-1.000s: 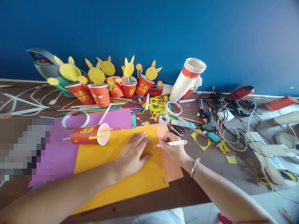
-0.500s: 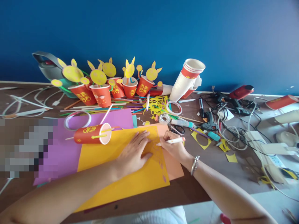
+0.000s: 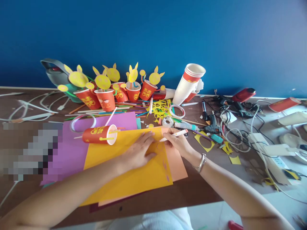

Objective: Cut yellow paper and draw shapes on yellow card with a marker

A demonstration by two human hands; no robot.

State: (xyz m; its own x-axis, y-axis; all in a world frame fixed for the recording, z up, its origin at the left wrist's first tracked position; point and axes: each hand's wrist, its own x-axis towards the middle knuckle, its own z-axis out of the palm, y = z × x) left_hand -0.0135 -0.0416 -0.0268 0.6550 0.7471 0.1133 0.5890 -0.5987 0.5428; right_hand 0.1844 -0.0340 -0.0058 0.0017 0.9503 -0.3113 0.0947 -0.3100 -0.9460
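Note:
My left hand (image 3: 139, 150) lies flat with fingers stretched on a yellow-orange sheet of paper (image 3: 129, 175). In my right hand (image 3: 176, 142) a white marker (image 3: 174, 135) is gripped, its tip at the sheet near the upper right edge. Faint pink outlines of circles and small pointed ovals run down that right side. Beneath the sheet lie a peach sheet (image 3: 176, 163) and a purple sheet (image 3: 72, 143). A red paper cup (image 3: 97, 135) rests on its side across the sheets' upper left, with a yellow strip at its mouth.
Several red cups (image 3: 105, 99) with yellow animal-head cutouts stand along the wall. A tilted stack of paper cups (image 3: 188, 83), yellow scraps (image 3: 160, 110), tape rolls (image 3: 177, 111), a glue gun (image 3: 213, 127) and tangled cables (image 3: 240, 137) occupy the back and right. A kettle (image 3: 56, 75) stands back left.
The marker tip has shifted up and slightly left on the sheet, and the marker tilts more. My left hand stays pressed down. The view has shifted slightly.

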